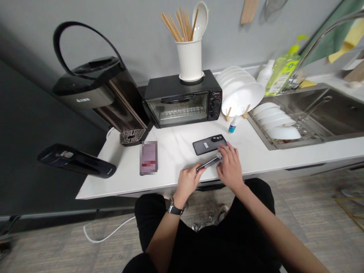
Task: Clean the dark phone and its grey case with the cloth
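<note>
My left hand [187, 180] grips the near left end of a slim, silver-edged phone [208, 163], seen almost edge-on and tilted above the counter's front edge. My right hand [229, 163] is closed at its other end, fingers bent over a small pale bit I cannot make out, perhaps a wipe. Just behind the hands, a dark grey phone case [206, 145] with round camera openings and a white label lies flat on the counter. Farther back stands a small white dropper bottle [232, 126] with a blue label.
On the white counter [176, 151] are a toaster oven [182, 108], a water dispenser [113, 98], a blurred-out purple rectangle [148, 157] and a dark flask [78, 161]. White plates [241, 94] stand in a rack beside the sink [338, 113], where bowls [274, 119] rest.
</note>
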Available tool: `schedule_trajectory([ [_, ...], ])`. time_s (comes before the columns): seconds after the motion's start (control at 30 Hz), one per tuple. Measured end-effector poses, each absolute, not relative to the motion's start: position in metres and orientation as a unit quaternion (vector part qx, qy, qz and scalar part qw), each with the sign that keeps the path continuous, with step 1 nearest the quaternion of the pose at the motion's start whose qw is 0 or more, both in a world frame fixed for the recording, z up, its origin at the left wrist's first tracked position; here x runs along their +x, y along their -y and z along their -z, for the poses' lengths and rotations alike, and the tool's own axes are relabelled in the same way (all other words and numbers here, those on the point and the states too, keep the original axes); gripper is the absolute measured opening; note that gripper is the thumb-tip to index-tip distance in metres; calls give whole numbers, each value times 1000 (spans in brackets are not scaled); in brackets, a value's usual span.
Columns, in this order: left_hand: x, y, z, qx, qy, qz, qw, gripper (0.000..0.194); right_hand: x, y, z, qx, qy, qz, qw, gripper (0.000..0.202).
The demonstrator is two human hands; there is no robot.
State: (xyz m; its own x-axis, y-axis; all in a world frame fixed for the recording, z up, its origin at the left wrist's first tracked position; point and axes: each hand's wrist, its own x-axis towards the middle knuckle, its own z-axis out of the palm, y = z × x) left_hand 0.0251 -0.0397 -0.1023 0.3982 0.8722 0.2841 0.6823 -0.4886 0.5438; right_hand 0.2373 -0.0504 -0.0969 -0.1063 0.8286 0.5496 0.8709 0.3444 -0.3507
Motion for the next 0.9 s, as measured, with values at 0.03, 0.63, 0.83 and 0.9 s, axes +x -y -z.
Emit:
schedule_trajectory([
  [0.03,25,39,104,819,-480,-267,164,29,224,56,96,-555,761,21,337,71],
  [0.63,25,37,111,815,-486,-281,143,19,194,70,93,-529,791,26,307,68],
  [0.83,20,36,112,823,-483,-266,133,19,195,73,95,-465,841,17,278,72],
  [0.9,22,37,106,817,-476,-286,157,20,222,60,97,-530,791,37,304,68],
])
